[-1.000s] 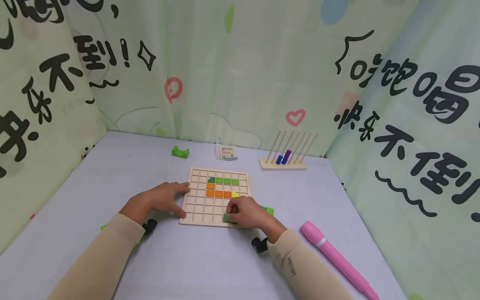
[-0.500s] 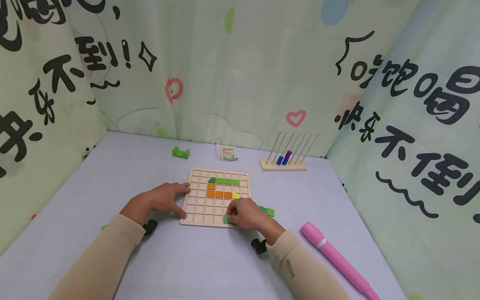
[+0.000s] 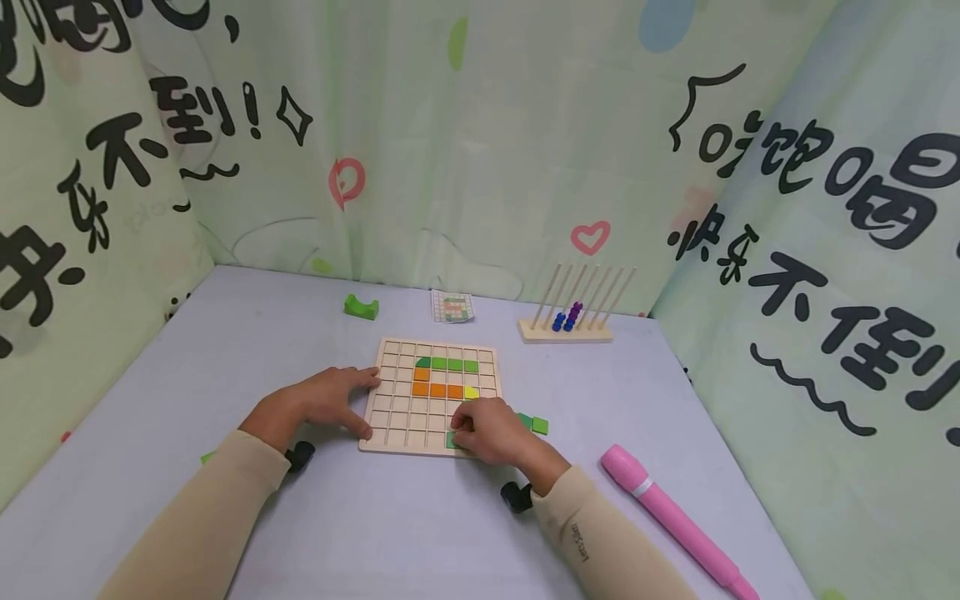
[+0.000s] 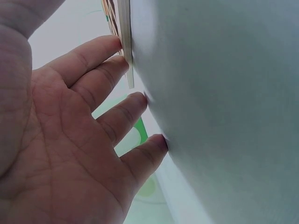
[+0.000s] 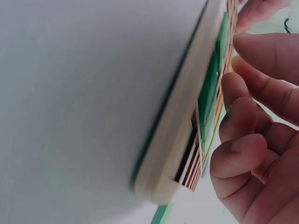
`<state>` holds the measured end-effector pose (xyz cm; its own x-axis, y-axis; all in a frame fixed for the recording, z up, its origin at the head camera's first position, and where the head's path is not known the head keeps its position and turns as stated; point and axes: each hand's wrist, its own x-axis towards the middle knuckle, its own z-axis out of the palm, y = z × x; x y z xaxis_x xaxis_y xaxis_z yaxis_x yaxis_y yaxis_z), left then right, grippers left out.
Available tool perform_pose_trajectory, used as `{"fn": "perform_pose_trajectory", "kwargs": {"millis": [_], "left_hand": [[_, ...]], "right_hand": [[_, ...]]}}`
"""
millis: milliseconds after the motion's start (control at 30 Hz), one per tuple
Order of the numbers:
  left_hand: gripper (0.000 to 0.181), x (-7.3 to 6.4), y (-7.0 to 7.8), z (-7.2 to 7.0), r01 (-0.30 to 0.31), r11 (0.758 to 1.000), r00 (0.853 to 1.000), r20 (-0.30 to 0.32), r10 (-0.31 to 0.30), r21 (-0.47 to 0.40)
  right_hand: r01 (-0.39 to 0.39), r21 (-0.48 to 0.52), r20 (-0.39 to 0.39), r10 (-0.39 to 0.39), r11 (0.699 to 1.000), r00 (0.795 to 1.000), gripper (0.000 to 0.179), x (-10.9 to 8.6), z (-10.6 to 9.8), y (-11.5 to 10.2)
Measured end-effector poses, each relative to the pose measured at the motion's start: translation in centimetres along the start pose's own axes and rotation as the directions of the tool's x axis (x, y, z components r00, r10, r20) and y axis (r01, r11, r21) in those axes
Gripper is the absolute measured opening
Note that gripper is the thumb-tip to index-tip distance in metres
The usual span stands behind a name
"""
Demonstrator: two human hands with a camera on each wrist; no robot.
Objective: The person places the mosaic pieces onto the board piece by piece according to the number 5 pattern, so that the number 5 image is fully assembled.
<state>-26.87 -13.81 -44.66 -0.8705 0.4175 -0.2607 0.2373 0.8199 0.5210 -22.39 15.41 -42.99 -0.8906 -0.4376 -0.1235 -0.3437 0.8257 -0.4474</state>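
Note:
A wooden grid board (image 3: 397, 402) lies on the table with green, orange and yellow tiles set in its squares. My left hand (image 3: 330, 394) rests at its left edge, thumb and fingers spread. In the left wrist view two fingertips (image 4: 122, 63) touch the side of the board. Over the lower right squares is my right hand (image 3: 491, 429), fingers curled, its thumb and index finger pinching at a green tile (image 3: 452, 439). Seen from the right wrist, that green tile (image 5: 209, 100) sits slightly tilted above the grid, beside the fingertips. The hand hides part of the lower row.
More green tiles (image 3: 539, 426) lie just right of the board. Behind it are a green curved block (image 3: 361, 307), a pattern card (image 3: 452, 306) and a wooden peg stand (image 3: 566, 332) with blue and purple beads. A pink stick-like object (image 3: 675, 517) lies at the right.
Both hands stay almost where they were. The right fingers shift slightly over the green tile, which shows at a slightly different angle.

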Motion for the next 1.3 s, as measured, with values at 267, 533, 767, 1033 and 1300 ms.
{"fn": "perform_pose_trajectory", "kwargs": {"millis": [267, 533, 767, 1033, 1300], "left_hand": [[0.096, 0.1, -0.1, 0.1, -0.005, 1.0, 1.0, -0.002, 0.005, 0.008], [0.096, -0.2, 0.1, 0.0, -0.003, 1.0, 1.0, -0.002, 0.003, -0.018], [0.096, -0.3, 0.2, -0.1, -0.008, 1.0, 1.0, 0.001, 0.008, -0.01], [0.095, -0.2, 0.2, -0.1, -0.004, 1.0, 1.0, 0.002, 0.004, -0.001], [0.095, -0.3, 0.4, -0.2, -0.004, 1.0, 1.0, 0.009, 0.004, 0.001]], "right_hand": [[-0.047, 0.049, -0.034, 0.049, 0.998, 0.998, 0.008, -0.4, -1.4, 1.9], [-0.147, 0.052, -0.084, 0.151, 0.988, 0.985, 0.012, -0.7, -3.0, 5.0], [-0.23, 0.031, -0.09, 0.232, 0.973, 0.969, 0.018, -1.1, -3.6, 6.5], [-0.242, -0.023, -0.091, 0.239, 0.97, 0.967, 0.022, -1.0, -3.4, 7.2], [-0.275, -0.042, -0.068, 0.272, 0.961, 0.96, 0.022, -0.9, -2.8, 7.2]]}}
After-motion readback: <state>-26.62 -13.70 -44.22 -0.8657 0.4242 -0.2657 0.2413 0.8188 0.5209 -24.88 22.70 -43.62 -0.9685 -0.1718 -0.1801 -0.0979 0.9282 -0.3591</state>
